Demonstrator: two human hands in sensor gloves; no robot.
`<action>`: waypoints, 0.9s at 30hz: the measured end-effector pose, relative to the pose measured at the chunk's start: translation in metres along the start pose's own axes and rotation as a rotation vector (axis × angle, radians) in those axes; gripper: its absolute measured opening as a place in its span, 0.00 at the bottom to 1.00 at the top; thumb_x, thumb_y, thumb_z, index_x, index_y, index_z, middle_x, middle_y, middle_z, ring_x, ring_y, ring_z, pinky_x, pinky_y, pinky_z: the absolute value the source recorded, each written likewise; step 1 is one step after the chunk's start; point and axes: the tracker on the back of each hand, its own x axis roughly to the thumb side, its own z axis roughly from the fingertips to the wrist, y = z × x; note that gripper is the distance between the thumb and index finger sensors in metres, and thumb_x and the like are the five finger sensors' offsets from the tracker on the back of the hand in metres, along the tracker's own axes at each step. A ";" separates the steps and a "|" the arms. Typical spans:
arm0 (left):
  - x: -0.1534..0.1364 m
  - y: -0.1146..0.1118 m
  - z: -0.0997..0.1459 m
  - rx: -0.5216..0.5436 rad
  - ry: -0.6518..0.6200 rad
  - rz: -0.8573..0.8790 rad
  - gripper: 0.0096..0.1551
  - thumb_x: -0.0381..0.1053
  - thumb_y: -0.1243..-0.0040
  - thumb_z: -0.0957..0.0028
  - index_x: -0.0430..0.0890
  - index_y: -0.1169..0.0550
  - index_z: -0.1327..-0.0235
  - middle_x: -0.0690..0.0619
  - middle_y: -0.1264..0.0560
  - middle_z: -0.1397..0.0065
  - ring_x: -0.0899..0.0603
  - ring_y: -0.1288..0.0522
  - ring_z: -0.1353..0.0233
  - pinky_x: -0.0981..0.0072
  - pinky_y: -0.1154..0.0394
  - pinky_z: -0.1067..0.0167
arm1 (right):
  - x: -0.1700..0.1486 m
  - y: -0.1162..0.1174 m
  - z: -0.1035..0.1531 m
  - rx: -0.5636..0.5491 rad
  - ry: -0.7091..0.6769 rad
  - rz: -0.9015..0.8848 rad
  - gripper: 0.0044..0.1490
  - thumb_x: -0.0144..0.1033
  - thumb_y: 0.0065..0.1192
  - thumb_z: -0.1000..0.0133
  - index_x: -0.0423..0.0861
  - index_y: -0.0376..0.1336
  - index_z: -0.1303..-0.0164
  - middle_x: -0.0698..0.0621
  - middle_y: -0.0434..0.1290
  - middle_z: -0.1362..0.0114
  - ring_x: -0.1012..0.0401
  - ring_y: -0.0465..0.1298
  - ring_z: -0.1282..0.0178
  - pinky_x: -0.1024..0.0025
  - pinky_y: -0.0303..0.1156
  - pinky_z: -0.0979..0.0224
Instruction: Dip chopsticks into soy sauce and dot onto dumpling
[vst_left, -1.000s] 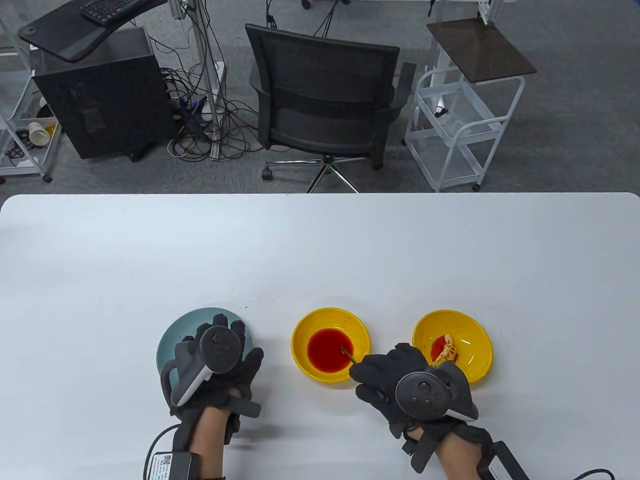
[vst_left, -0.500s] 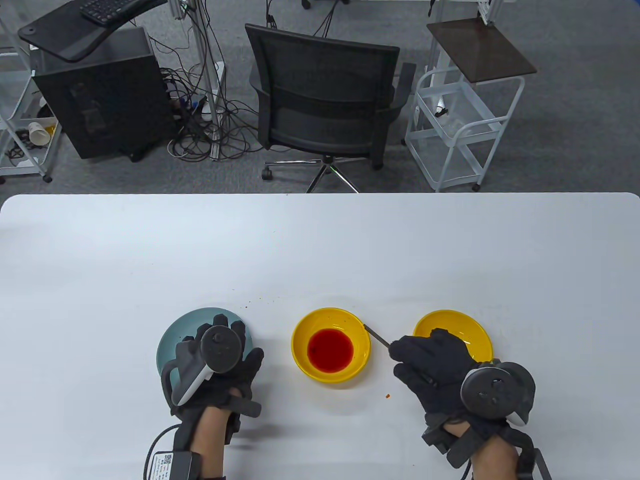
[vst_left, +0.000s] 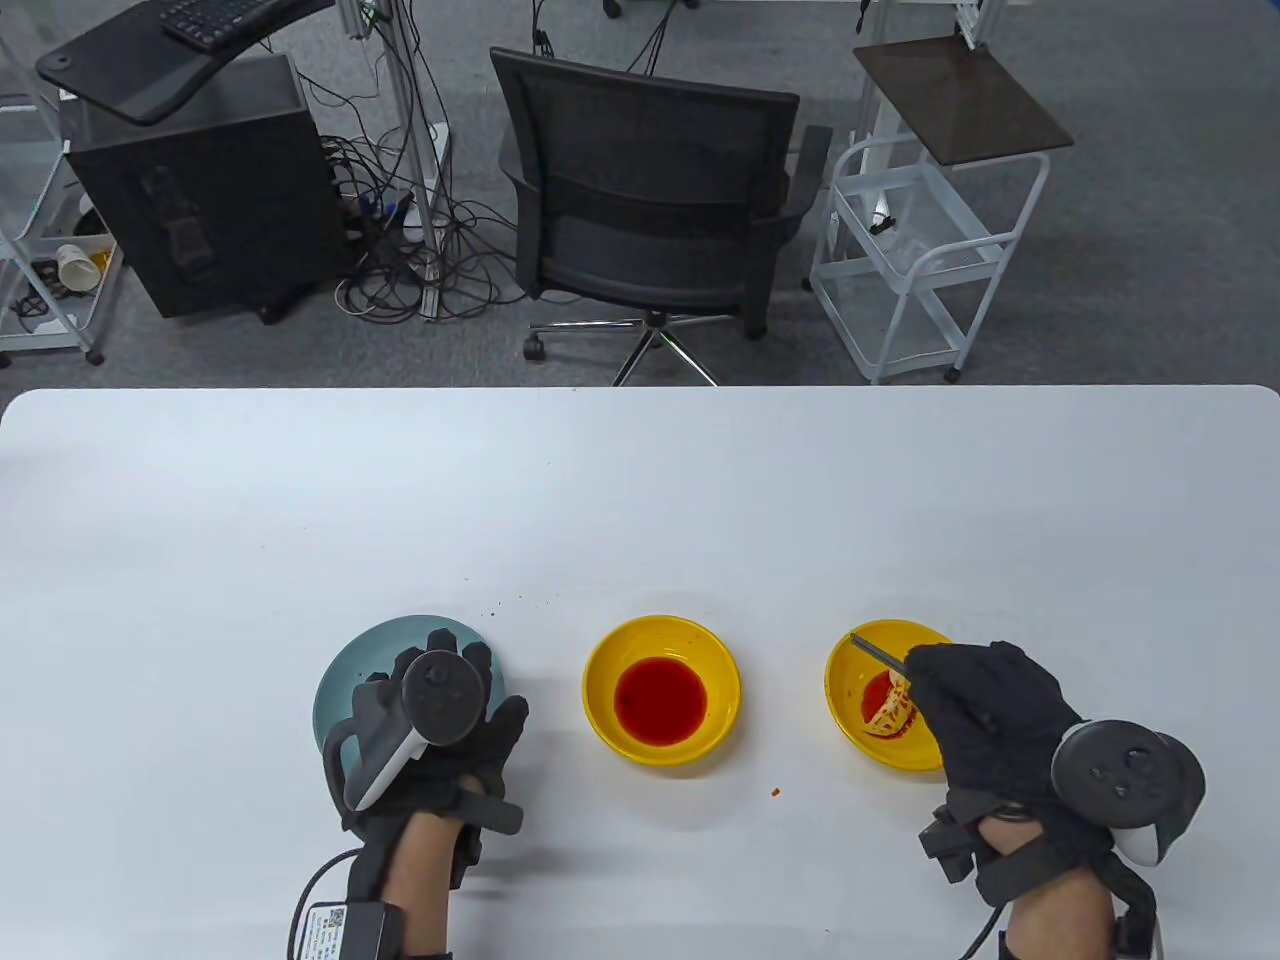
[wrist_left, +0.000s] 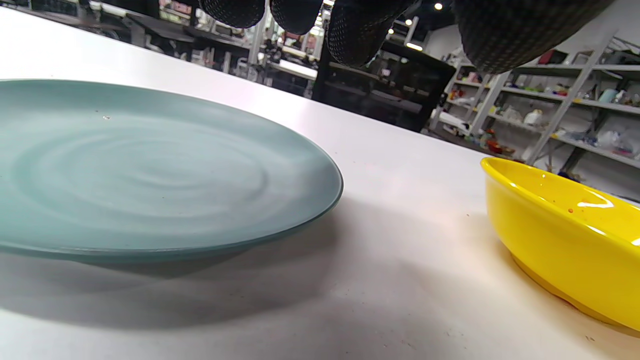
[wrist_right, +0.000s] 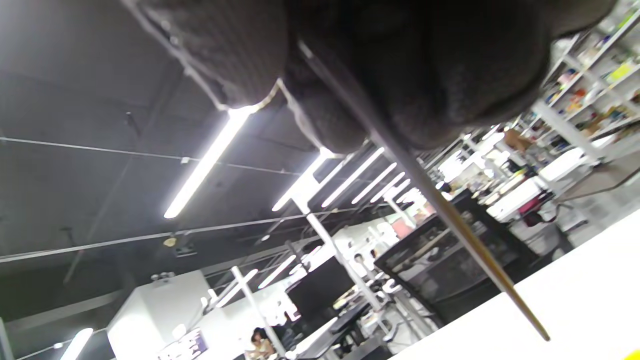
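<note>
White desk (vst_left: 640, 500). Teal-grey plate (vst_left: 345, 670), plain, faint concentric ripples seen in the left wrist view. Two bright yellow bowls: the middle bowl (vst_left: 610, 665) is filled with red sauce (vst_left: 661, 699); the right bowl (vst_left: 850, 670) shows a pale dumpling (vst_left: 893, 712) smeared red-orange. Dark grey-brown chopsticks (vst_left: 878, 654). Black gloves, dotted texture. Small orange-red speck (vst_left: 775, 791) on desk.

A glossy glaze is shown by the yellow bowl (wrist_left: 565, 235); a matt, faintly rippled finish by the teal plate (wrist_left: 150, 170). Dotted knit cloth is seen on the left hand's fingers (wrist_left: 360, 30). The white table (vst_left: 640, 500) appears smooth.
</note>
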 end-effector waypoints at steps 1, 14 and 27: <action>0.000 0.000 0.000 0.000 0.000 -0.001 0.46 0.70 0.44 0.48 0.49 0.36 0.20 0.46 0.49 0.14 0.29 0.46 0.17 0.25 0.53 0.28 | -0.003 -0.003 0.000 -0.007 0.018 0.012 0.28 0.46 0.64 0.51 0.40 0.75 0.51 0.38 0.82 0.45 0.41 0.79 0.55 0.26 0.60 0.28; 0.001 -0.001 0.000 -0.004 0.001 -0.003 0.46 0.70 0.44 0.49 0.49 0.36 0.20 0.46 0.49 0.14 0.29 0.46 0.17 0.25 0.53 0.28 | -0.022 -0.003 -0.001 0.104 0.166 0.081 0.28 0.46 0.64 0.51 0.41 0.75 0.51 0.39 0.81 0.45 0.42 0.79 0.54 0.25 0.59 0.27; 0.000 -0.001 0.000 -0.005 0.001 0.001 0.46 0.70 0.44 0.48 0.49 0.36 0.20 0.46 0.49 0.14 0.29 0.46 0.17 0.25 0.53 0.28 | -0.016 -0.001 -0.001 0.166 0.128 0.043 0.28 0.47 0.63 0.51 0.41 0.75 0.51 0.40 0.82 0.46 0.43 0.79 0.56 0.26 0.61 0.28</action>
